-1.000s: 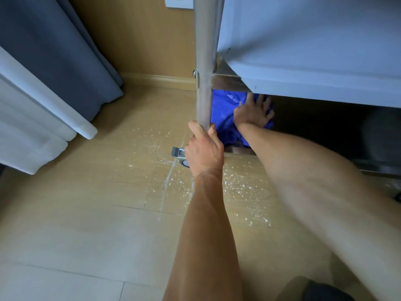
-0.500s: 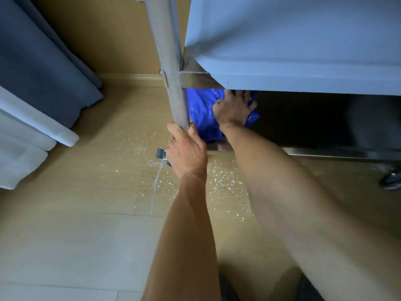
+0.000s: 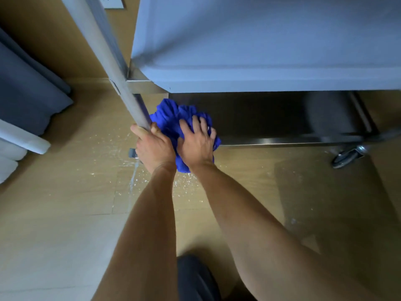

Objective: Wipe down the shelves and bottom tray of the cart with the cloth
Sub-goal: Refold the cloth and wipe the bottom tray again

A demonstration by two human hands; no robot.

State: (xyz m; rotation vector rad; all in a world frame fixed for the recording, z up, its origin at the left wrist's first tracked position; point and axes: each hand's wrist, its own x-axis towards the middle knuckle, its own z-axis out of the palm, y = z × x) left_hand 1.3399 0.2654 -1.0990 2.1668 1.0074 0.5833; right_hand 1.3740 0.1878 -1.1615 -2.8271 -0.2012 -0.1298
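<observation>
i see a dark blue curtain [image 3: 28, 92] at left, a wall socket [image 3: 112, 2] up top, and white specks [image 3: 112, 144] on the floor [image 3: 54, 213].

Two hands [image 3: 155, 148] [image 3: 196, 146], one blue cloth [image 3: 173, 118], one cart [image 3: 260, 51], one caster wheel [image 3: 347, 157].

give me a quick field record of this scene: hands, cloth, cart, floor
left hand: grips the cart post near its lower end
right hand: fingers spread, pressing on the blue cloth
blue cloth: bunched at the front left corner of the bottom tray, partly hanging over its edge
upper shelf: pale, overhanging the tray
caster wheel: at the right, on the floor
floor: wood-look, white specks and a wet streak near the post
</observation>
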